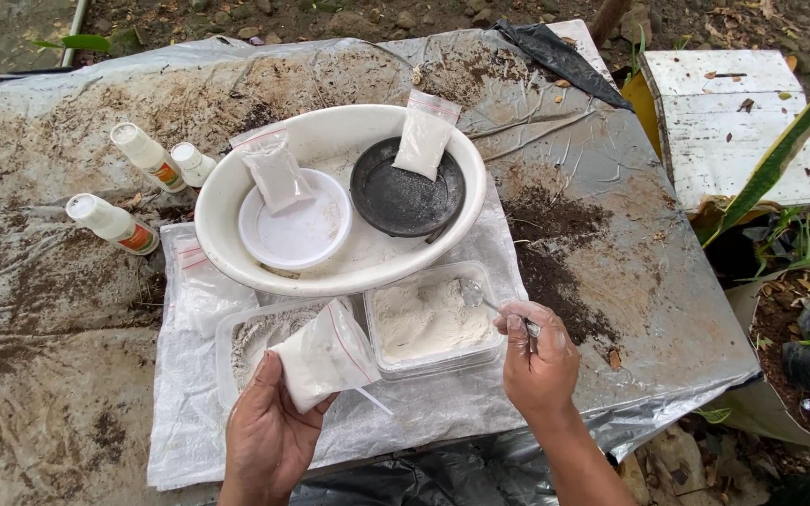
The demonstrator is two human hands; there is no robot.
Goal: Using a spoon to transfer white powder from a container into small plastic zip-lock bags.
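White powder fills clear tub [431, 323]; right hand [538, 361] grips spoon [482, 298] in it; left hand [269, 426] grasps powder-filled bag [322, 356].

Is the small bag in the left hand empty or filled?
Filled: the bag in the left hand bulges with white powder. Whether its top is open, I cannot tell.

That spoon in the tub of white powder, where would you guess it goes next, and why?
Probably a short lift toward the small plastic bag. The right hand holds the spoon with its bowl at the powder in the clear tub, while the left hand holds the bag, already partly filled with white powder, just left of that tub. Whether the spoon is loaded is hard to tell.
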